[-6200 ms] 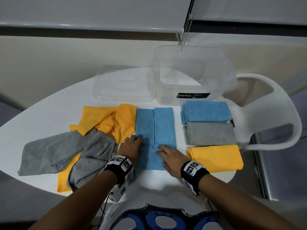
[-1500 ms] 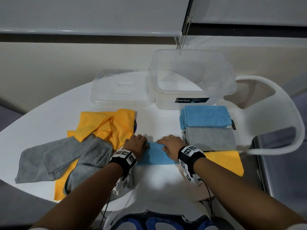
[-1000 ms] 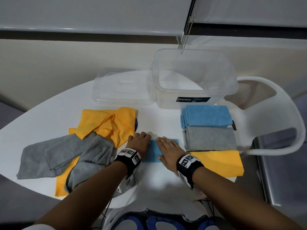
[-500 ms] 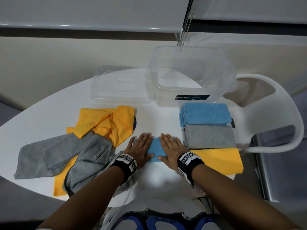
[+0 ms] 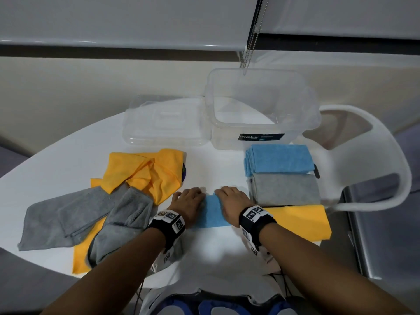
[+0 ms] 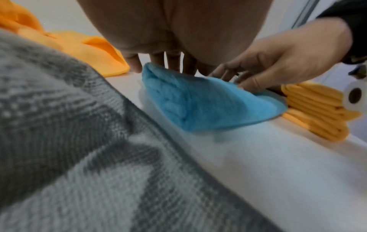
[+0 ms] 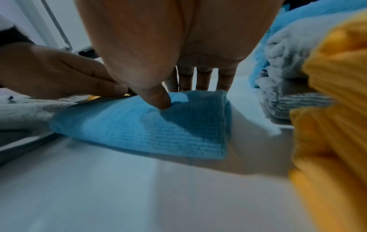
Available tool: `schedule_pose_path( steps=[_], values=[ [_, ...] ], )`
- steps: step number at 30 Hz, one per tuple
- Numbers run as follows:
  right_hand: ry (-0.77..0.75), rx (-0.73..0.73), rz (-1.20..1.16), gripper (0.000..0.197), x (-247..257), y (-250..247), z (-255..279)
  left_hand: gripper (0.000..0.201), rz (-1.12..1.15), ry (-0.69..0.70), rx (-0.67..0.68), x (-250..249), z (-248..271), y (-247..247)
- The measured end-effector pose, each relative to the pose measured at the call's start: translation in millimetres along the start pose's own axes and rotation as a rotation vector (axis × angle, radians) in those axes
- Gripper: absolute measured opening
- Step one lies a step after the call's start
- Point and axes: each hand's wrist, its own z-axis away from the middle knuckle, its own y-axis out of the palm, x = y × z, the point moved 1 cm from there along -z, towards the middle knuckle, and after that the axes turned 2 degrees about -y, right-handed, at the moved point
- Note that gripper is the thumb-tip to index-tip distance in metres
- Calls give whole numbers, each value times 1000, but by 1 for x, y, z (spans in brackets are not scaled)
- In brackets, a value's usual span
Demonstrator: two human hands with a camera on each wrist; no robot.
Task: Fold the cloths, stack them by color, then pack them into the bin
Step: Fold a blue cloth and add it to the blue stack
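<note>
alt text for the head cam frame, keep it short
The left hand and right hand grip a folded blue cloth on a white table. Right of it sit a blue stack, gray stack and yellow stack; left of it, loose yellow cloths and loose gray cloths. Behind: an empty clear bin and its lid.

Between loose cloths (image 5: 145,173) (left) and stacks (image 5: 284,189) (right), the folded cloth (image 5: 212,212); bin (image 5: 263,129) right of lid (image 5: 163,123), behind.

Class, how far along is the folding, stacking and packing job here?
Done: folded blue stack, grey stack and yellow stack sit by the bin. In hand: left hand and right hand grip a folded blue cloth. Left: loose yellow cloths and loose grey cloths need folding; no cloth shows in the bin.
</note>
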Motion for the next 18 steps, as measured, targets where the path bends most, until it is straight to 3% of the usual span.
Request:
schedule_pose_path(
  steps=[10, 18],
  values=[
    [110, 148, -17, 51, 3, -4, -13, 32, -21, -85, -35, 10, 4, -8],
    [92, 115, 13, 42, 6, 5, -7, 30, -15, -127, -38, 4, 4, -5]
  ],
)
